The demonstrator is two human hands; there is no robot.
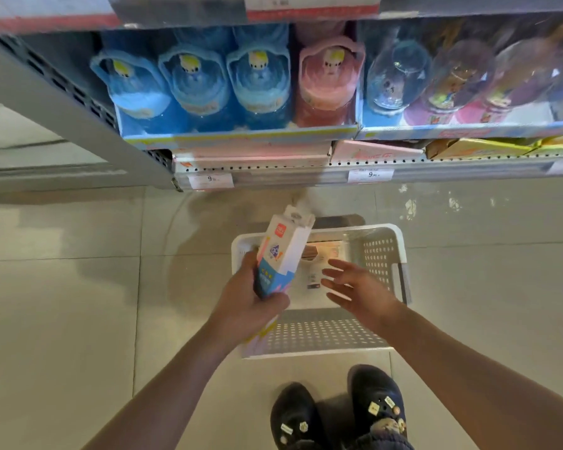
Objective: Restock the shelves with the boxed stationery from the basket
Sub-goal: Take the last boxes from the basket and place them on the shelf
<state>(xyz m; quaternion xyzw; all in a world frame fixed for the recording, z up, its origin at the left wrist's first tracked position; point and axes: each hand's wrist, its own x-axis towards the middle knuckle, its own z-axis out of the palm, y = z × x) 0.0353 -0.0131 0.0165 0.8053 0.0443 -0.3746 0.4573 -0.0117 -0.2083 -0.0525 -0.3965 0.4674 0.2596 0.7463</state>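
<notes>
Pale floor tiles (62, 287) are seen beneath a white perforated basket (384, 251), which is set just in front of the shelves (306, 164). A tall stationery box (281, 254) is gripped near its lower end by the left hand (247, 306) and is held tilted above the basket's left edge. The right hand (358, 287) is spread, fingers apart, over the basket, touching nothing. More boxes (319, 254) are seen lying inside. Blue and pink bottles (260, 79) are lined up on the shelf above flat packs. Dark clogs (376, 401) are planted behind the basket.
</notes>
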